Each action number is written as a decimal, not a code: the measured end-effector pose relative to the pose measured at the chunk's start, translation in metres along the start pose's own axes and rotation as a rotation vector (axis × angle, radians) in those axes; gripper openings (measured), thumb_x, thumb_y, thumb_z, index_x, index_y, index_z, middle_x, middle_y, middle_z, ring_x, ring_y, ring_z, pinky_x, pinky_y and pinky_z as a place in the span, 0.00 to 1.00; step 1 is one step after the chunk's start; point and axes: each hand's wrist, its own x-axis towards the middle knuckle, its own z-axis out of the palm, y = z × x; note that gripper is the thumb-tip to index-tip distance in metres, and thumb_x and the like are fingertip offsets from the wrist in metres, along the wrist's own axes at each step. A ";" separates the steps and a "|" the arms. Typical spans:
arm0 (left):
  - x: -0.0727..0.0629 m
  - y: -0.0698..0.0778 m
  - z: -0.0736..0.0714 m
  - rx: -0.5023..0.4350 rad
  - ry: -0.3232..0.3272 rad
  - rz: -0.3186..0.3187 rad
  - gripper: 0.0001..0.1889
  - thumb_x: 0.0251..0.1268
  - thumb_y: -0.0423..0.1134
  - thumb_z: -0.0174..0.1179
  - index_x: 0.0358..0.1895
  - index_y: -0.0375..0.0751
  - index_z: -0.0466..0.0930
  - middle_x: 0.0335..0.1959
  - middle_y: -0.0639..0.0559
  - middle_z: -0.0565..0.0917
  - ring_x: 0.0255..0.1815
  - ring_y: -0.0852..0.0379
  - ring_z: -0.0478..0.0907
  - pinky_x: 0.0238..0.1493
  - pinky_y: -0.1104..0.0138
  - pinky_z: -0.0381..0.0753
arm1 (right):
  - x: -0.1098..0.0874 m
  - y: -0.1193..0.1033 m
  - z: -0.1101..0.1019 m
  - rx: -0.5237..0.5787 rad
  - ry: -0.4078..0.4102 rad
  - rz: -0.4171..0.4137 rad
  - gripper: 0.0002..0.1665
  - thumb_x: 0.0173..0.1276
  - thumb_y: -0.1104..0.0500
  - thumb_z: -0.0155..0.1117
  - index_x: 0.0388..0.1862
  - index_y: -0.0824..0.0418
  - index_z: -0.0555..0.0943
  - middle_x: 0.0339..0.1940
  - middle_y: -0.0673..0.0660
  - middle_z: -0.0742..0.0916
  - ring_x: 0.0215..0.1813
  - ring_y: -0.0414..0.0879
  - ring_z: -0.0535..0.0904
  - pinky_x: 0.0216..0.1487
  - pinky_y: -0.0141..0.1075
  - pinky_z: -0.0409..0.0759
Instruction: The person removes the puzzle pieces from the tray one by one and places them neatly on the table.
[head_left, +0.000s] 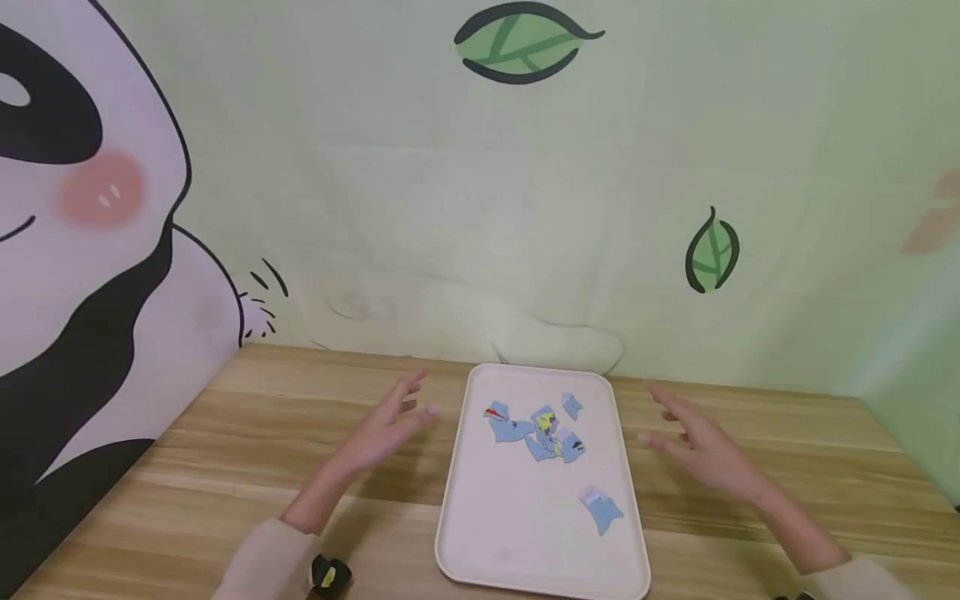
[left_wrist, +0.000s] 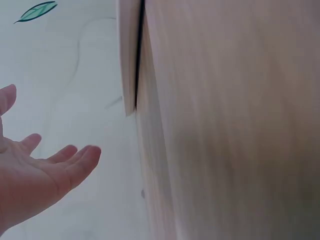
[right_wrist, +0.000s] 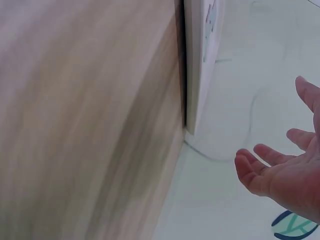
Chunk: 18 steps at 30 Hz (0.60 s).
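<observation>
A white tray (head_left: 510,542) lies on the wooden table between my two hands. On it are several blue jigsaw puzzle pieces, most of them bunched in the upper half. One lone piece (head_left: 602,510) is low on the right, and a small piece (head_left: 572,406) sits near the top right. My left hand (head_left: 382,433) hovers left of the tray, fingers spread and holding nothing. Right of the tray, my right hand (head_left: 701,450) is likewise raised with loose, empty fingers. Both wrist views show the hands (left_wrist: 45,175) apart from the tray's side (right_wrist: 192,75).
The wooden table (head_left: 225,467) extends on both sides of the tray. Behind it stands a pale green wall (head_left: 390,233) with painted leaves, and a large panda picture (head_left: 82,275) fills the left side.
</observation>
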 end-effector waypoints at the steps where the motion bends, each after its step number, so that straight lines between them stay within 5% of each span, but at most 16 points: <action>1: 0.000 0.000 0.001 -0.032 -0.011 -0.019 0.34 0.65 0.50 0.52 0.71 0.50 0.47 0.69 0.35 0.53 0.66 0.35 0.55 0.59 0.42 0.61 | 0.000 0.000 0.002 0.021 -0.006 0.010 0.40 0.66 0.54 0.58 0.70 0.63 0.53 0.65 0.71 0.64 0.58 0.69 0.66 0.50 0.60 0.70; 11: -0.003 0.001 0.009 -0.320 -0.214 -0.163 0.34 0.63 0.44 0.54 0.70 0.43 0.49 0.64 0.32 0.60 0.60 0.39 0.65 0.58 0.49 0.66 | 0.002 0.001 0.017 0.170 -0.101 0.036 0.35 0.63 0.57 0.61 0.65 0.68 0.61 0.52 0.70 0.76 0.50 0.61 0.74 0.44 0.44 0.77; 18: 0.002 0.000 0.019 -0.348 -0.284 -0.203 0.31 0.63 0.36 0.53 0.68 0.37 0.52 0.59 0.31 0.65 0.52 0.45 0.72 0.52 0.56 0.73 | 0.002 0.000 0.022 0.270 -0.227 0.078 0.36 0.61 0.56 0.63 0.64 0.68 0.63 0.47 0.65 0.79 0.46 0.52 0.75 0.40 0.32 0.76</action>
